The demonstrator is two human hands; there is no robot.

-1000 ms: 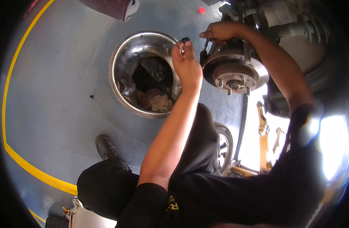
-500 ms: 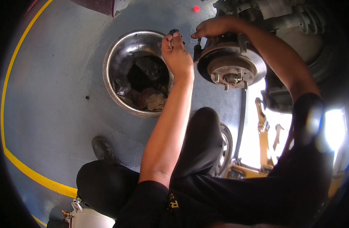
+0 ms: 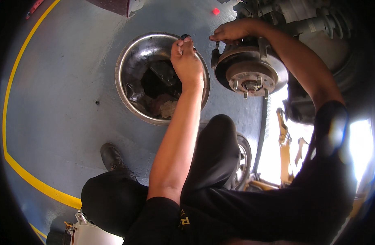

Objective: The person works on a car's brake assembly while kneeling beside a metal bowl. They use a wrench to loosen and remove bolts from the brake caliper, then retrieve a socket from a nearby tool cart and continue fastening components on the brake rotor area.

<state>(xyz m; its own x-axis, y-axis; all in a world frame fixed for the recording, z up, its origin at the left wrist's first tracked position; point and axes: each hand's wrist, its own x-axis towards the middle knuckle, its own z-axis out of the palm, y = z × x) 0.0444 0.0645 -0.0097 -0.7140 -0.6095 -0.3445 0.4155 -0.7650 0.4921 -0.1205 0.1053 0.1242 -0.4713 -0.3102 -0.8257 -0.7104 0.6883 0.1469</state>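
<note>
In my left hand (image 3: 188, 67) a small dark part (image 3: 185, 36) is pinched between thumb and fingers; its exact kind is too small to make out. That hand is over the right side of a round metal basin (image 3: 119, 83). The basin has dark contents and a crumpled pale cloth (image 3: 168, 109) in it. My right hand (image 3: 235, 30) reaches over the brake disc (image 3: 279, 73), its fingers curled at the caliper bracket (image 3: 215, 58), by the top of a guide pin. Part of its grip is hidden behind the hand.
Wheel studs (image 3: 259, 81) stick out of the hub. A coil spring and strut (image 3: 328, 26) stand at the far right. A wheel (image 3: 243, 161) is beside my knee, a white tank (image 3: 95, 234) at lower left. A small red object (image 3: 216, 11) lies on the floor.
My left hand has shifted slightly left relative to the basin, still pinching the small dark part. My right hand stays at the caliper bracket. The whole view has shifted a little.
</note>
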